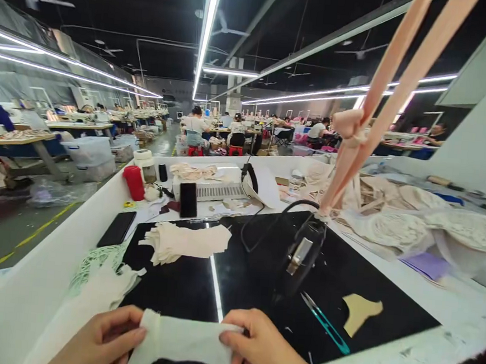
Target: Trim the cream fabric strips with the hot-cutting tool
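Note:
Between my two hands a white fabric piece (190, 340) is stretched over the front edge of the black mat (251, 295). My left hand (104, 336) pinches its left end, where a seam or band crosses the cloth. At the right end, my right hand (258, 343) grips it between thumb and fingers; a dark thing shows by those fingers, too hidden to name. Beyond them lies a stack of cream fabric pieces (188, 242). Teal thread snips (326, 323) and a yellowish cut pattern piece (361, 313) rest on the mat to the right.
A corded electric cutter (302, 254) hangs from peach fabric straps (384, 98) above the mat. White and green cloth (96, 277) heaps at the left, near a black phone (117, 229). Bundled fabric (395, 227) fills the right side. People sit at sewing tables farther back.

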Action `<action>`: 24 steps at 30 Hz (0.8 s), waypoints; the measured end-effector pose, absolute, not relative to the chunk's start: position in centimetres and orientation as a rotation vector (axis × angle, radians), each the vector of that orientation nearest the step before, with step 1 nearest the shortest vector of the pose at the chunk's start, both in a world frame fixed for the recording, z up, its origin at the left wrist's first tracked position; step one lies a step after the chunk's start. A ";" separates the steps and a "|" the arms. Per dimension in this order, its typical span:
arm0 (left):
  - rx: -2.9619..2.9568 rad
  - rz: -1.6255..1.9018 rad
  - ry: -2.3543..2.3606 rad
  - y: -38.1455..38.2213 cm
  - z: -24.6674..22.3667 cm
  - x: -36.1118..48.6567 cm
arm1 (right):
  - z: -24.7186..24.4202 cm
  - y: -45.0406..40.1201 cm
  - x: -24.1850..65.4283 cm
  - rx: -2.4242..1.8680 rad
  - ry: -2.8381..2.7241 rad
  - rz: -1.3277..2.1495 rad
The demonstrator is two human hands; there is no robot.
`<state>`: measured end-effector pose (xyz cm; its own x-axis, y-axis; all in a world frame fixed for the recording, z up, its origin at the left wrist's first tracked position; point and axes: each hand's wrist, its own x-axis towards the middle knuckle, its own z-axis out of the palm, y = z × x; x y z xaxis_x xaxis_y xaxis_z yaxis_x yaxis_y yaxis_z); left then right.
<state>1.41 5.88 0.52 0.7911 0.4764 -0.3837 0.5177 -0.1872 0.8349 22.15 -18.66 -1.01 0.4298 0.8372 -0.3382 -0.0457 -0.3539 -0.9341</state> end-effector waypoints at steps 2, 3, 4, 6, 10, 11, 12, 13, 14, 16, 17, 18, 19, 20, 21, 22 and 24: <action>1.861 0.004 0.750 7.3 2.3 3.5 | -1.1 -16.2 23.3 -1.606 -0.711 0.977; 1.894 0.055 0.738 8.1 3.2 4.7 | -1.0 -14.9 24.0 -1.602 -0.720 0.905; 1.938 0.151 0.716 8.9 4.2 5.9 | -0.8 -13.6 24.8 -1.604 -0.730 0.823; 2.067 0.371 0.610 10.6 5.8 8.2 | -0.3 -11.1 26.7 -1.619 -0.749 0.606; 2.227 0.582 0.457 14.1 6.5 12.3 | 0.0 -7.0 30.1 -1.659 -0.814 0.171; 2.251 0.599 0.438 14.8 6.0 13.1 | -0.2 -6.3 30.8 -1.673 -0.850 0.108; 2.280 0.601 0.426 15.5 5.3 13.7 | -0.6 -5.7 31.4 -1.691 -0.891 0.066; 2.310 0.593 0.417 16.0 4.5 14.1 | -1.1 -5.3 31.9 -1.715 -0.935 0.038; 2.338 0.583 0.414 16.4 3.6 14.4 | -1.8 -5.0 32.3 -1.742 -0.977 0.022; 2.387 0.558 0.412 16.8 2.0 14.5 | -3.3 -4.7 32.8 -1.803 -1.052 0.006; 2.410 0.542 0.406 16.8 1.3 14.4 | -4.1 -4.6 32.9 -1.833 -1.087 0.000; 2.430 0.526 0.398 16.8 0.8 14.2 | -4.8 -4.6 33.1 -1.860 -1.120 -0.005; 2.449 0.509 0.388 16.7 0.4 14.0 | -5.4 -4.6 33.2 -1.884 -1.152 -0.012; 2.465 0.494 0.380 16.7 0.1 13.9 | -5.9 -4.7 33.2 -1.906 -1.181 -0.021; 2.479 0.481 0.375 16.7 0.0 13.7 | -6.3 -4.8 33.3 -1.926 -1.206 -0.032; 2.491 0.471 0.373 16.7 -0.1 13.6 | -6.6 -4.8 33.3 -1.945 -1.226 -0.045; 2.513 0.451 0.374 16.8 -0.2 13.5 | -6.9 -5.0 33.3 -1.981 -1.256 -0.071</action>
<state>13.48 16.81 -0.18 0.9048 0.3533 0.2375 0.1673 -0.8082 0.5647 33.33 -4.99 -6.91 0.5113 0.7466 0.4257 0.7900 -0.2134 -0.5747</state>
